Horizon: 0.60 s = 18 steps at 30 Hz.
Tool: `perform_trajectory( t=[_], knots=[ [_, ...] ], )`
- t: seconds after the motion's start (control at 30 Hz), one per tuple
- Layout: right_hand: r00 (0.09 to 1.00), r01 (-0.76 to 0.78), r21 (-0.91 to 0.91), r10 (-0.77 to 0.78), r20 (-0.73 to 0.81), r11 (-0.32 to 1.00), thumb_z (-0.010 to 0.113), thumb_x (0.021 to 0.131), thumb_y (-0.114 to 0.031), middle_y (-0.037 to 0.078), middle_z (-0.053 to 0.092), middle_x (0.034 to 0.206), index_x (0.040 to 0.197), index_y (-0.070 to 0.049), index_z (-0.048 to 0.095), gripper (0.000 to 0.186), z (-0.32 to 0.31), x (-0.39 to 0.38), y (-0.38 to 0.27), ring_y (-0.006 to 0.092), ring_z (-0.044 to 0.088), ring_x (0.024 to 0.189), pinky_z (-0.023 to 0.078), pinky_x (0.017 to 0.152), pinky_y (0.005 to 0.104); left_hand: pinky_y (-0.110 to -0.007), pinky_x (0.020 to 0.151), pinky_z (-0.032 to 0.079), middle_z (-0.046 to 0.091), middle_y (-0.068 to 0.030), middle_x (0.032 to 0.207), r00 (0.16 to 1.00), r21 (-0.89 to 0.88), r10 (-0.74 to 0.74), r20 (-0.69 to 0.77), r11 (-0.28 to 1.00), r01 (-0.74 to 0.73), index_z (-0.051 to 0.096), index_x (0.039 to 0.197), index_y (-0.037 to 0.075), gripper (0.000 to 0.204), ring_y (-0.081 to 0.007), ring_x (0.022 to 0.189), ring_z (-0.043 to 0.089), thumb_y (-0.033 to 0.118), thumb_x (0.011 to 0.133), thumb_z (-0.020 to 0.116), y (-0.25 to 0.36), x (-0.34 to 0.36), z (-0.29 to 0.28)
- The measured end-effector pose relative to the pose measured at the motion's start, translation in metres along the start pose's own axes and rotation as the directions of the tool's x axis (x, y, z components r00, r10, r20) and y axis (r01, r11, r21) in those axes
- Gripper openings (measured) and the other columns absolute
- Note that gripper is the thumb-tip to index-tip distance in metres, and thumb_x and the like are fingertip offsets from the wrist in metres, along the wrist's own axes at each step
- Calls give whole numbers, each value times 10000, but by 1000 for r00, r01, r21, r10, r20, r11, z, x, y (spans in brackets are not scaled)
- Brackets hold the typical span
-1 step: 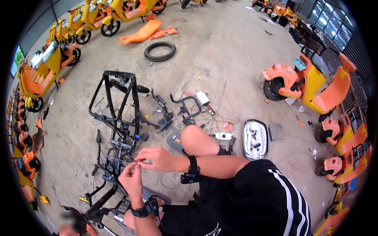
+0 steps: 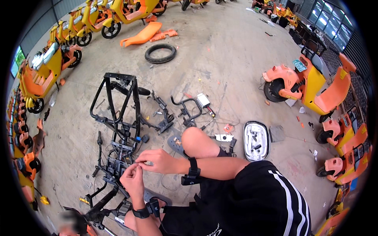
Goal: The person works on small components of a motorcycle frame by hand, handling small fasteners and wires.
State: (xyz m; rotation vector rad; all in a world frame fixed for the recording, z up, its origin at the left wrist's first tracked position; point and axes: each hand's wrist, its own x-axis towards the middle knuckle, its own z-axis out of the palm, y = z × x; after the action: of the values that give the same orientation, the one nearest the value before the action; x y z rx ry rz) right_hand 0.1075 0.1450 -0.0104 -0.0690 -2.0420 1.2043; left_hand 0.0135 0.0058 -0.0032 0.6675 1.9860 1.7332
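Observation:
My left hand (image 2: 132, 181) and my right hand (image 2: 156, 160) meet above a black metal scooter frame (image 2: 118, 121), fingertips pinched together on something too small to make out. Under them lie the frame's bars, brackets and cables (image 2: 116, 167). Both wrists wear black straps with small devices. My bent knee (image 2: 197, 143) is just beyond my right hand, with a grey clog (image 2: 174, 143) beside it.
Loose metal parts (image 2: 161, 118), a silver box with wires (image 2: 203, 100), an oval black-rimmed tray (image 2: 256, 141), a tire (image 2: 160, 53) and orange panels (image 2: 141, 33) lie on the concrete. Yellow-orange scooters (image 2: 311, 88) line both sides. Other people appear at lower left (image 2: 69, 224) and far back (image 2: 258, 4).
The whole scene sits very slightly lower in the picture. My hands hold the same pinched position.

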Motion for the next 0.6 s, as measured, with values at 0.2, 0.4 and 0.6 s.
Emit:
perform_trajectory(
  t=[0.2,0.4,0.6],
  knots=[
    [984,181,-166,-179,22,969,706,825,-74,114,702,937,1022,-5,691,209,4,3,6,262,691,795,564,664,327,-205,489,211,467,85,647,999,43,17,-43,999,-15,721,943,-53,123,-4,567,330,43,871,696,-2,-3,-3],
    [966,260,-173,-257,40,950,733,775,-30,104,717,889,1059,-30,706,286,-1,6,5,235,704,734,570,624,313,-188,498,284,499,86,669,998,91,-45,-33,995,48,726,949,-50,137,-1,583,383,51,859,704,0,-6,1],
    [963,263,-151,-268,-15,953,710,778,-10,93,701,819,1055,-14,688,278,9,6,7,230,685,670,553,586,314,-201,481,209,428,105,625,997,-7,-54,-49,999,54,735,936,-51,134,3,558,317,55,856,719,7,-11,0]
  ],
)
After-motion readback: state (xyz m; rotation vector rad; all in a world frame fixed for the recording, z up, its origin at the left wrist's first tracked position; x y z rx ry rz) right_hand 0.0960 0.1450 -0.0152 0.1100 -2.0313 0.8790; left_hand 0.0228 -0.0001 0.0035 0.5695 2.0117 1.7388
